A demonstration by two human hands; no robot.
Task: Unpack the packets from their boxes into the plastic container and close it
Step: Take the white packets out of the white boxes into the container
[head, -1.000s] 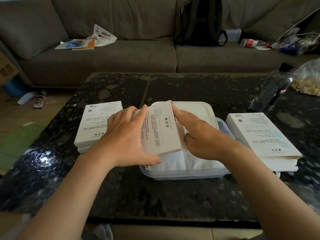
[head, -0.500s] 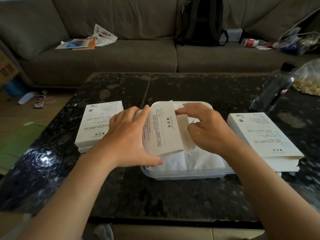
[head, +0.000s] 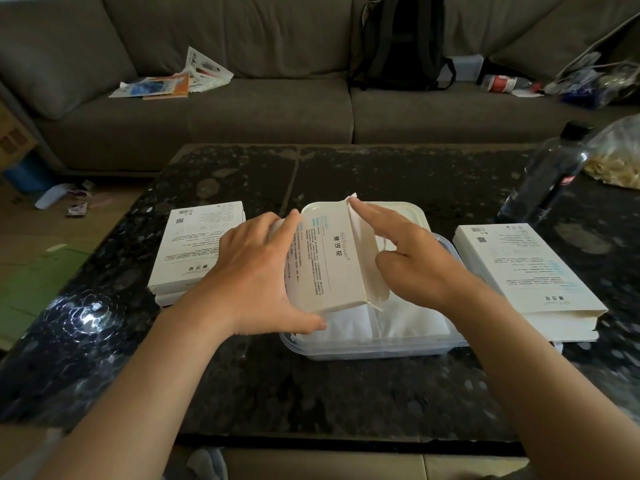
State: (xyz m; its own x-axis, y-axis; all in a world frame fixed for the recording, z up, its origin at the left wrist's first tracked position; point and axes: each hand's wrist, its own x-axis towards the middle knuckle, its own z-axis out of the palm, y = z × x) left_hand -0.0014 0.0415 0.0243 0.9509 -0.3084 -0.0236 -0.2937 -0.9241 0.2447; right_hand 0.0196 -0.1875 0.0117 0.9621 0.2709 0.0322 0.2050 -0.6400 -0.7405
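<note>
My left hand (head: 252,275) grips a white printed box (head: 329,258), tilted over the clear plastic container (head: 374,348) at the table's middle. My right hand (head: 412,261) is at the box's open right side, index finger stretched along a white packet (head: 362,233) that sticks out of it, the other fingers curled. White packets (head: 398,323) lie inside the container. The container's white lid (head: 401,213) lies behind it.
Two stacked white boxes (head: 197,244) lie left of the container and two more (head: 523,271) to the right. A dark bottle (head: 550,171) and a bag of food (head: 620,154) stand at the far right. A sofa (head: 277,109) with a black backpack (head: 398,39) lies beyond the table.
My right hand's fingers were curled at the box's open side; now the index finger is stretched out along the packet, which shows a bit further out. The left hand kept its grip.
</note>
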